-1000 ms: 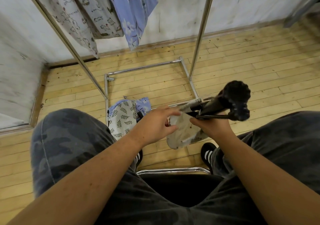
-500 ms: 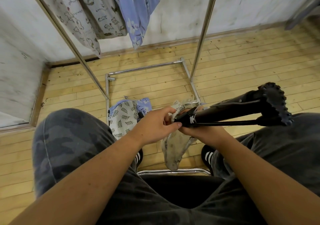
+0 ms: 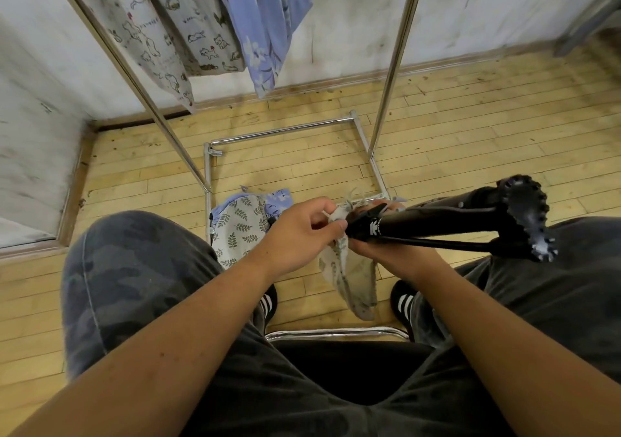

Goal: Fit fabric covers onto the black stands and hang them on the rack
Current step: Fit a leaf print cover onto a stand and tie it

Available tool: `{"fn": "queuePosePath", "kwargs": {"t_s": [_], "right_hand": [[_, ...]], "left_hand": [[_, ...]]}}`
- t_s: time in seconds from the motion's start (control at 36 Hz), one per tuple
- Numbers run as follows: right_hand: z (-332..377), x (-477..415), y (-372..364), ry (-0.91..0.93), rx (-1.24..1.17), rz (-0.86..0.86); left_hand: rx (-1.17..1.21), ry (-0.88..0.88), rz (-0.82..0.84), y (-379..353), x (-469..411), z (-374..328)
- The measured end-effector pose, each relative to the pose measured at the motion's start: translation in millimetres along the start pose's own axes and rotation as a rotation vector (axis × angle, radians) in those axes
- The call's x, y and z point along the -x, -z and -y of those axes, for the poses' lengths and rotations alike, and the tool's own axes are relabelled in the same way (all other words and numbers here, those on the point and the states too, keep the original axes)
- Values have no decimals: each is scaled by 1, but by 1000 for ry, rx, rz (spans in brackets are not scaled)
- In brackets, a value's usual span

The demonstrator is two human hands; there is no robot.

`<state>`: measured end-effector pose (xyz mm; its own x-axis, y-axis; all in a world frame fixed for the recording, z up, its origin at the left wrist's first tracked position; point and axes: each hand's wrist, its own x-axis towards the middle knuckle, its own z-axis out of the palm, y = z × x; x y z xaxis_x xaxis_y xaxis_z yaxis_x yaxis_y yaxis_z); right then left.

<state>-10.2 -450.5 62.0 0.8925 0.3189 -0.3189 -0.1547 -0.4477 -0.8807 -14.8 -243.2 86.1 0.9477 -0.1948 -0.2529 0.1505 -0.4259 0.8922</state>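
We feed the fabric cover (image 3: 349,278) onto the narrow end of the black stand (image 3: 437,221).
Our left hand (image 3: 302,231) pinches the cover's mouth; our right hand (image 3: 386,252) grips the stand, level above our knees. We should spread the mouth, then pull evenly; the stand's clips may snag. Spare covers (image 3: 238,231) lie on the floor (image 3: 470,127) by the rack (image 3: 391,77).

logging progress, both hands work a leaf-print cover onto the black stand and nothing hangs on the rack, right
Wrong on the rack: in the head view cat-print fabric and a blue floral piece hang on it. Left hand and right hand do work the leaf-print cover onto the black stand.
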Motion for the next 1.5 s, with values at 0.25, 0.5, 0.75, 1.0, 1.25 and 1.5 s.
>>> {"fn": "queuePosePath", "kwargs": {"t_s": [0.25,0.5,0.75,1.0,1.25,1.5], "right_hand": [[-10,0,-9,-117,-132,18],[-12,-7,-2,-112,87,19],[-12,-7,3,-151,116,-298],[-1,-6,0,-175,-42,-298],[6,0,-5,54,-70,-8],[17,4,-12,110,-36,34]], "left_hand": [[101,32,-17,3,0,-2],[292,61,-40,7,-1,-7],[416,195,152,6,-1,-9],[-46,218,244,-2,-1,0],[-380,-91,157,-5,-6,22],[-169,-89,169,-9,0,11]]}}
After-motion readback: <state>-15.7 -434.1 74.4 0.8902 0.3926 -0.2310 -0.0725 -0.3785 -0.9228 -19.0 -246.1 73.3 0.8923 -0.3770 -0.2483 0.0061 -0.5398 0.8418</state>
